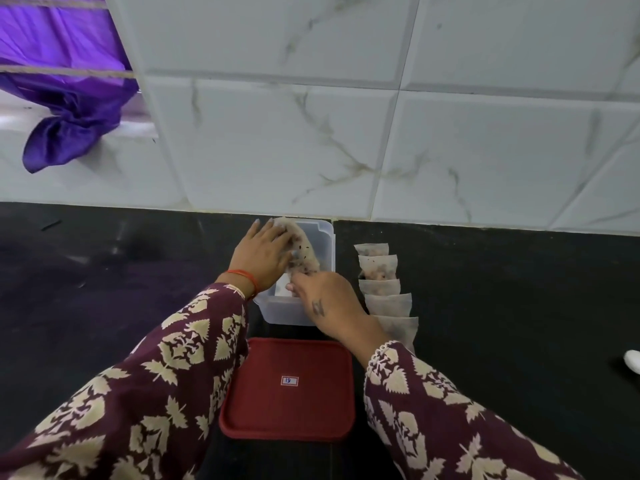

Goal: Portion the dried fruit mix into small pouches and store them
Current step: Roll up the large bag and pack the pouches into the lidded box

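Observation:
A translucent white plastic box (325, 237) stands on the black counter against the tiled wall. Over its opening, both hands hold a filled, translucent pouch (304, 249) of dried fruit mix, tilted on its edge. My left hand (261, 256) grips the pouch's upper left side with fingers wrapped over it. My right hand (323, 299) pinches its lower end from the front. To the right of the box lies a row of several filled pouches (386, 292), overlapping each other. The box's red lid (287, 389) lies flat in front of it, with a small label.
The black counter (502, 289) runs along a white marble-patterned tiled wall (346, 133). Purple cloth (65, 98) hangs at the upper left. A small white object (633, 362) shows at the right edge. Bare counter lies left of the box.

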